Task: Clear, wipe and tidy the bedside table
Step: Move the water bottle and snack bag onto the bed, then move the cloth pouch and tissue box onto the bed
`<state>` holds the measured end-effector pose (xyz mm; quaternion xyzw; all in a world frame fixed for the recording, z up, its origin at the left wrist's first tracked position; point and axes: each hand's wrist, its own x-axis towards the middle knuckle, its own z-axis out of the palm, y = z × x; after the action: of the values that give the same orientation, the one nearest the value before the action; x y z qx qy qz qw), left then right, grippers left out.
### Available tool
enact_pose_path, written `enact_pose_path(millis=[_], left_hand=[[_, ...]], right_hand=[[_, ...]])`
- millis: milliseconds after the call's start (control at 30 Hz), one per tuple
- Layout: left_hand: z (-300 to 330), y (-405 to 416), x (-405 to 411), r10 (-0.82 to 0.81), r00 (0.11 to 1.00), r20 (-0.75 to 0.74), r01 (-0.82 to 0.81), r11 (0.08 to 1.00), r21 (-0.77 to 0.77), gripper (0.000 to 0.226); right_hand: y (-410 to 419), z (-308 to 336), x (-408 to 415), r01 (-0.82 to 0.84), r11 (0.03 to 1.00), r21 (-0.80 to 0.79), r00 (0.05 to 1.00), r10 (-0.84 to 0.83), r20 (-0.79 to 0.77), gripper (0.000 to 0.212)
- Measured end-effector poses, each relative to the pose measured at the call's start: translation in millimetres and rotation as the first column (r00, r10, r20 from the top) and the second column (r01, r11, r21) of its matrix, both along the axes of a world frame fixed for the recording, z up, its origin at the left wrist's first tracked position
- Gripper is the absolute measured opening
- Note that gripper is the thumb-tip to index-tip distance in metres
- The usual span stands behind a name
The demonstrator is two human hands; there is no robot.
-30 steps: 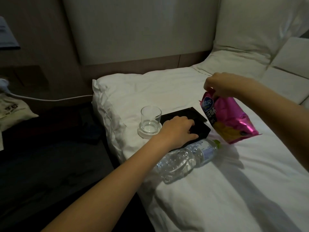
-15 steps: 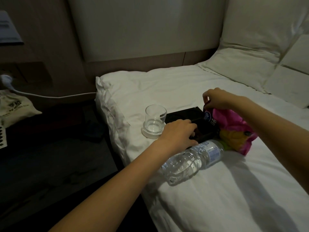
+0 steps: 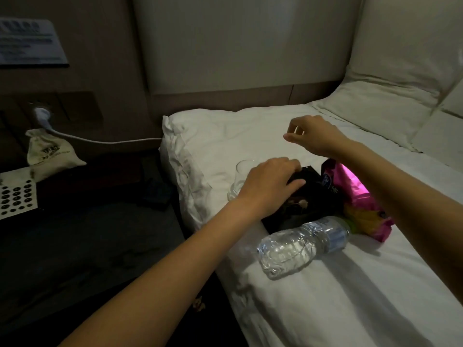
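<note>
Currently the left hand [image 3: 270, 182] lies palm-down on a black tray [image 3: 309, 201] that sits on the white bed [image 3: 325, 296]. Its fingers are bent over the tray's far corner and its thumb lies along the top surface; whether the fingers actually clamp the edge cannot be told, as the tray is dark. The right hand [image 3: 314, 135] hangs in the air above the bed, beyond the tray. Thumb and fingers are loosely curled toward each other with a gap between them, and it holds nothing.

A pink snack bag [image 3: 360, 196] lies on the right part of the tray and the bed beside it, under the right forearm, apart from the right hand. A clear drinking glass [image 3: 241, 177] stands upright just beside the tray's left edge, partly hidden by the left hand. A plastic water bottle [image 3: 300, 246] lies on its side on the bed, touching the tray's near edge, cap end toward the snack bag.

The bedside bench [image 3: 87, 234] is at left, dark, detail poor. On its far left stand a small cloth pouch [image 3: 50, 154] and a dotted card [image 3: 17, 196]. A white plug with cable [image 3: 42, 115] sits in the wall socket above.
</note>
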<state>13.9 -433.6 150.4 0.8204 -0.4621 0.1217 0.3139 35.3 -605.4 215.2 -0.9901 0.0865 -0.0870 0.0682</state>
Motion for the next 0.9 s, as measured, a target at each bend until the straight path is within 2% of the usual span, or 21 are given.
enact_pose_path(millis=[133, 233, 333, 467, 667, 800, 900], left_hand=[[19.1, 37.7, 27.0, 0.058, 0.997, -0.060, -0.067, 0.986, -0.154, 0.018], [29.6, 81.1, 52.7, 0.087, 0.979, -0.183, -0.140, 0.945, -0.297, 0.013], [28.4, 138.2, 79.3, 0.146, 0.943, -0.298, -0.256, 0.892, -0.372, 0.005], [7.7, 226.2, 112.6, 0.280, 0.881, -0.382, -0.414, 0.847, -0.334, 0.008], [-44.4, 348.4, 153.9, 0.447, 0.712, -0.541, -0.655, 0.701, -0.283, 0.023], [-77.0, 408.8, 173.1, 0.589, 0.599, -0.542, -0.781, 0.578, -0.235, 0.037], [-98.4, 438.6, 190.4, 0.650, 0.539, -0.536, -0.825, 0.537, -0.178, 0.045]], right_hand=[[58.3, 11.4, 16.5, -0.141, 0.980, 0.138, 0.985, 0.126, 0.117, 0.020], [103.3, 13.5, 31.7, -0.243, 0.944, 0.224, 0.965, 0.213, 0.150, 0.019], [149.4, 5.2, 50.4, -0.324, 0.898, 0.297, 0.944, 0.284, 0.170, 0.016], [215.0, -19.6, 83.4, -0.391, 0.848, 0.359, 0.921, 0.357, 0.158, 0.014], [311.7, -69.4, 138.6, -0.418, 0.718, 0.557, 0.894, 0.434, 0.110, 0.009], [365.8, -107.0, 178.1, -0.367, 0.635, 0.680, 0.885, 0.464, 0.045, 0.006], [395.1, -132.8, 207.0, -0.323, 0.632, 0.704, 0.885, 0.465, -0.011, 0.010]])
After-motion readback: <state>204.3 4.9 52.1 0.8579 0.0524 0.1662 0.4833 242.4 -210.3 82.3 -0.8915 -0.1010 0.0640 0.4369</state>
